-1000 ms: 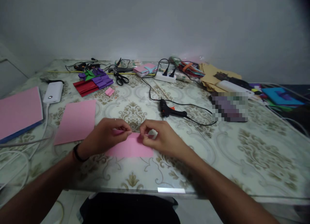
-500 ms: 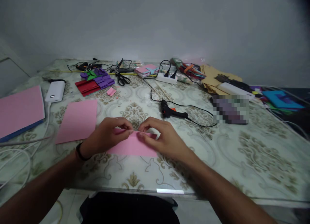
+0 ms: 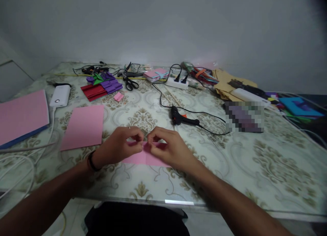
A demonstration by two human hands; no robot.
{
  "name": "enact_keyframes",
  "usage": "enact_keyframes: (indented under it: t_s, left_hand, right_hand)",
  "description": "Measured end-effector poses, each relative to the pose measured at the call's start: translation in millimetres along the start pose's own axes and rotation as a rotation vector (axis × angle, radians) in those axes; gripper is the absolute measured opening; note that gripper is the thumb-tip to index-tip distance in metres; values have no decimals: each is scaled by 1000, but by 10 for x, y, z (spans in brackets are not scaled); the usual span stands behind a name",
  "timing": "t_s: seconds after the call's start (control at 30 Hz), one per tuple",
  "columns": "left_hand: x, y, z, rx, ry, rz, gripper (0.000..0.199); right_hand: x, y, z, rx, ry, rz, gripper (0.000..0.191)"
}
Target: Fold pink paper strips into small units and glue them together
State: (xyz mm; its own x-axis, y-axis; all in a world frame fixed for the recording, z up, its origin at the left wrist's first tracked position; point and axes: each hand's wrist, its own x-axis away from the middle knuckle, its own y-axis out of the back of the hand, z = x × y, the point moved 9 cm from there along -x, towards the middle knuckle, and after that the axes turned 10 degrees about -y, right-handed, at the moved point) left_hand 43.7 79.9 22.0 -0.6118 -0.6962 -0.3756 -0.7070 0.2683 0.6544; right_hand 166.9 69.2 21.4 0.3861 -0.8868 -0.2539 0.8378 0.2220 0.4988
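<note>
A strip-shaped piece of pink paper [image 3: 145, 158] lies across the table in front of me, with a faint crease down its middle. My left hand [image 3: 124, 145] pinches its far edge between thumb and fingers, left of centre. Close beside it, my right hand [image 3: 168, 147] pinches the same edge, thumb on the near face. The fingertips of both hands almost meet. Parts of the paper's two ends are hidden behind my hands. To the left, a larger pink sheet [image 3: 83, 127] rests flat on the table.
Beyond my hands lies a black glue gun [image 3: 184, 117] with its cord. Scissors [image 3: 130, 82], folded red paper [image 3: 94, 92], a power strip [image 3: 177, 82] and a paper bundle [image 3: 155, 74] stand further back. At left are a white power bank [image 3: 60, 95] and a pink pad [image 3: 22, 115].
Both hands have shifted slightly right, keeping their pinch on the pink paper. My left fingers have slid along the far edge, closer to the middle crease. The view has moved a little.
</note>
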Motion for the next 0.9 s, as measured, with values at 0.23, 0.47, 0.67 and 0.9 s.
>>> enact_keyframes:
  t_s: [0.23,0.47,0.67,0.9]
  left_hand:
    - [-8,192,5,56,32,48,14]
    - [5,187,83,8,22,87,11]
    - [4,17,-34,-108,-76,119,10]
    - [26,-50,-160,-155,-150,86,11]
  right_hand:
    - [-13,158,-42,-38,-72,4,13]
    - [-30,177,-114,39,-69,23,8]
    - [18,-10,12,70,24,52,8]
    - [78,-61,73,93,66,49,13]
